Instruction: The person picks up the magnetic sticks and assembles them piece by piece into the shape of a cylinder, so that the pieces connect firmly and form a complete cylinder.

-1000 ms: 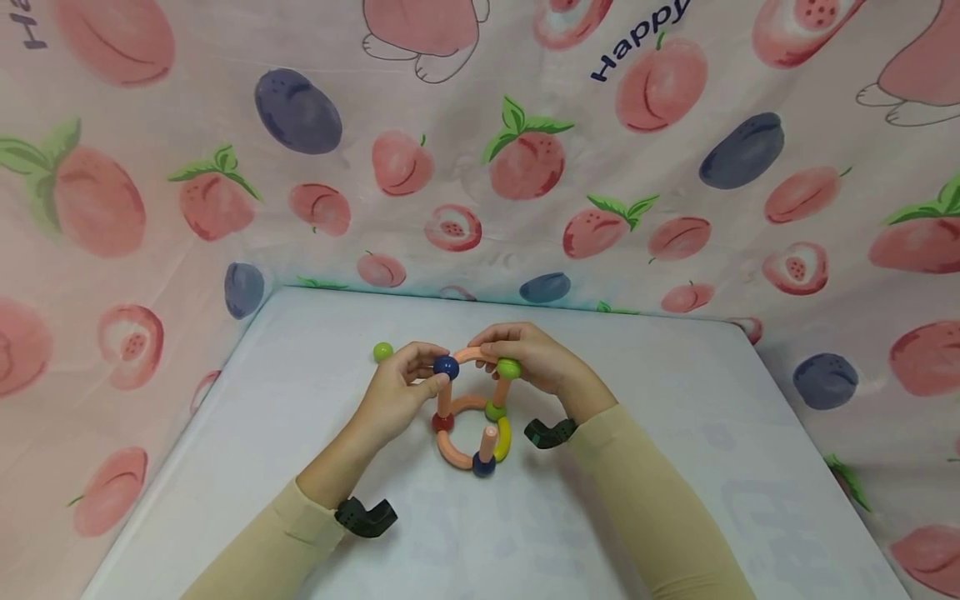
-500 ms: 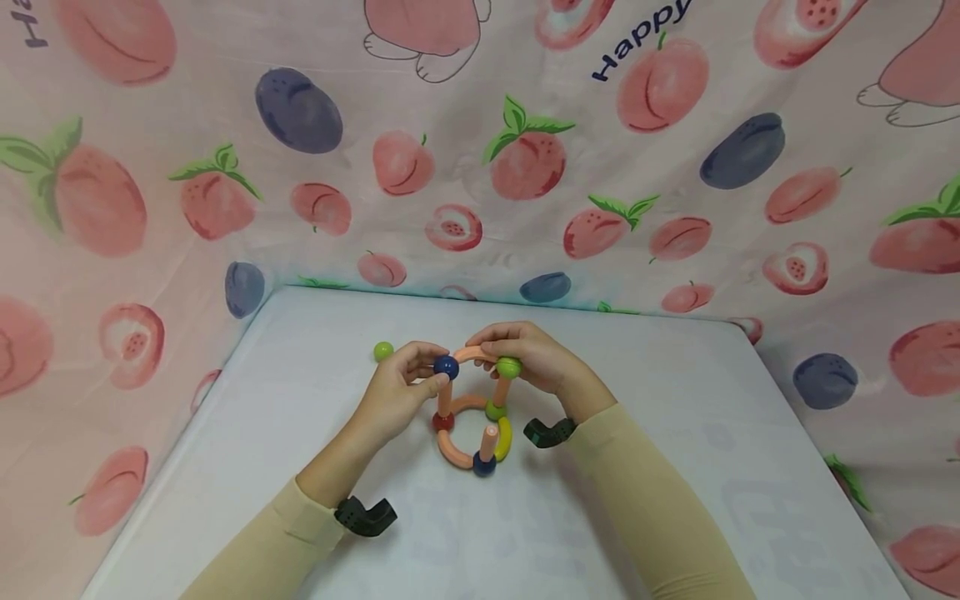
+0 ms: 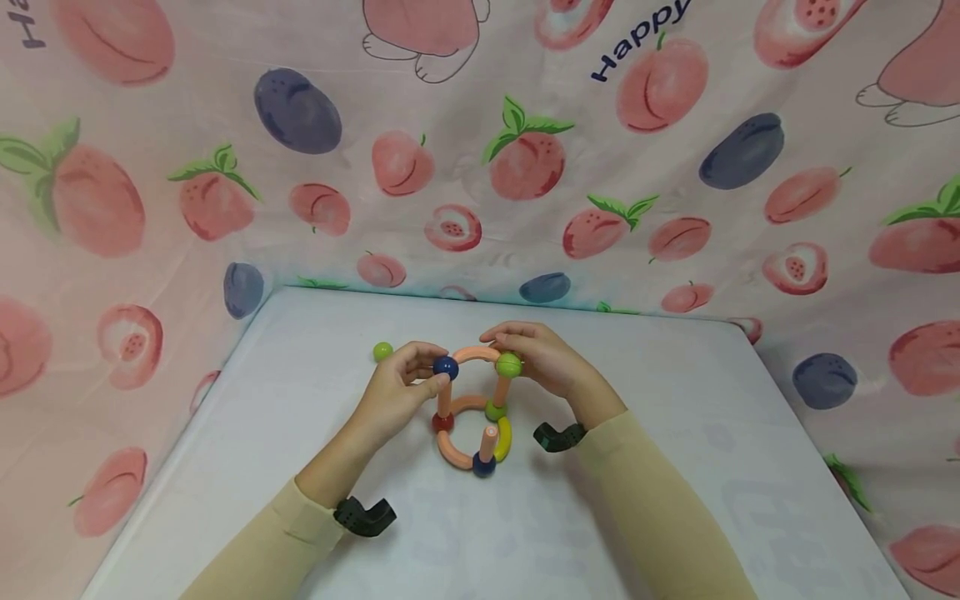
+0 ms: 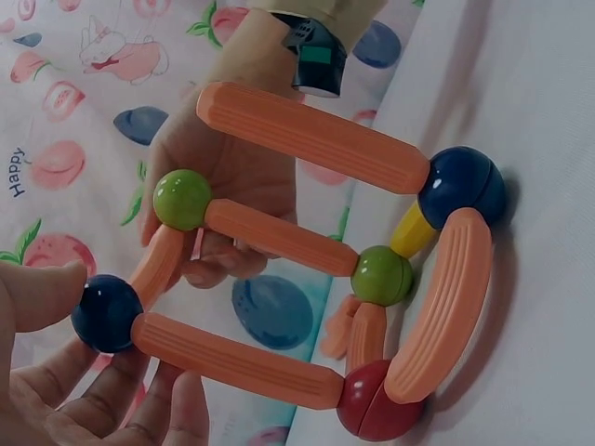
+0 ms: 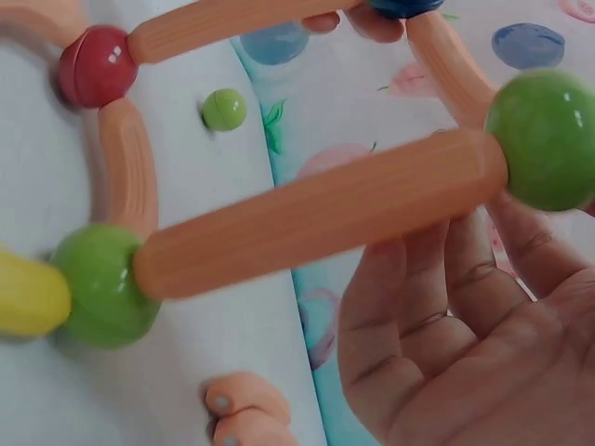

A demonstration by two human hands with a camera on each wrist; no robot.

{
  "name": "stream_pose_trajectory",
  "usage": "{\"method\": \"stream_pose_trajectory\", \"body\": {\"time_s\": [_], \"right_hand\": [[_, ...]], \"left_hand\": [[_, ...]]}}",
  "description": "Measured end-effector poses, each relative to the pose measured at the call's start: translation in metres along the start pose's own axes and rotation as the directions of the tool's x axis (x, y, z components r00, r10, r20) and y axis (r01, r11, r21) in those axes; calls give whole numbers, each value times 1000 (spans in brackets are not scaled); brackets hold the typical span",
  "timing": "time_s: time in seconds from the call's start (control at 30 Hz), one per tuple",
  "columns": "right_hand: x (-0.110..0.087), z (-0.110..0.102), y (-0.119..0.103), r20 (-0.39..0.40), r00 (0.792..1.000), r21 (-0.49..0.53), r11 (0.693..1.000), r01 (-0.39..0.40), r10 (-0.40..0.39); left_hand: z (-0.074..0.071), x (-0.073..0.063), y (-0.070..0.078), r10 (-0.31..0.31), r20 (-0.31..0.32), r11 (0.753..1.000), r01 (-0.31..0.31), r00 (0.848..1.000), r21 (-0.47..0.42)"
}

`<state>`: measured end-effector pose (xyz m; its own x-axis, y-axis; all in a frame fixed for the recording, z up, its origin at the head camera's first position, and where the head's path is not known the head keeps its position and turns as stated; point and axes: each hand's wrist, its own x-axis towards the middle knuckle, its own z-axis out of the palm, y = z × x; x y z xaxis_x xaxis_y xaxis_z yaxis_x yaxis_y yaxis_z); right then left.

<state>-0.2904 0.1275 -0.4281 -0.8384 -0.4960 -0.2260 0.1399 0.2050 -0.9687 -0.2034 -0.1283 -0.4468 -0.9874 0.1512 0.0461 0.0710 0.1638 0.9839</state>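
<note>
A toy frame of peach sticks and coloured balls stands on the white table. Its base ring joins a red ball (image 3: pixel 443 422), a green ball (image 5: pixel 104 285), a dark blue ball (image 4: pixel 461 190) and a yellow curved stick (image 3: pixel 503 439). My left hand (image 3: pixel 393 400) pinches the upper blue ball (image 3: pixel 446 367) between thumb and fingers, atop an upright stick (image 4: pixel 237 360). A curved peach stick (image 3: pixel 476 353) bridges it to the upper green ball (image 3: pixel 508 365). Beside that ball my right hand (image 3: pixel 551 358) has loosely extended fingers, behind the upright stick (image 5: pixel 325 214) in the right wrist view.
A loose green ball (image 3: pixel 383 352) lies behind the left hand. Short curved peach sticks (image 5: pixel 249 409) lie on the table near the right hand, hidden in the head view. One upright stick (image 3: pixel 488 443) at the front has a bare top. Fruit-printed cloth (image 3: pixel 465 167) hangs behind.
My right hand has let go of the upper curved stick and shifted slightly right, leaving that stick in full view. The left hand has stayed at the upper blue ball.
</note>
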Motion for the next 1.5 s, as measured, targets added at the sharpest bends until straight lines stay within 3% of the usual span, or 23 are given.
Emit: {"method": "stream_pose_trajectory", "body": {"time_s": [0.23, 0.47, 0.6, 0.8, 1.0, 1.2, 1.5], "right_hand": [[-9, -13, 27, -57, 998, 7, 1000, -25, 25], [-21, -20, 50, -29, 999, 7, 1000, 24, -24], [-21, -19, 60, 28, 998, -21, 998, 56, -55], [-15, -12, 68, 51, 997, -55, 997, 54, -51], [-12, -8, 72, 79, 997, -61, 998, 30, -25], [-10, -8, 75, 90, 995, -75, 996, 39, -32], [-10, -8, 75, 53, 998, -151, 988, 29, -21]], "left_hand": [[1, 1, 0, 9, 8, 1000, -9, 1000, -20], [-7, 5, -4, 18, -26, 1000, -19, 999, -1], [-22, 11, -6, 19, -102, 1000, -19, 995, 5], [-57, 22, -14, 4, -228, 995, 19, 974, 100], [-81, 34, -34, -43, -271, 977, 96, 962, 188], [-82, 46, -57, -115, -244, 943, 183, 963, 277], [-74, 56, -71, -153, -217, 920, 219, 964, 326]]}}
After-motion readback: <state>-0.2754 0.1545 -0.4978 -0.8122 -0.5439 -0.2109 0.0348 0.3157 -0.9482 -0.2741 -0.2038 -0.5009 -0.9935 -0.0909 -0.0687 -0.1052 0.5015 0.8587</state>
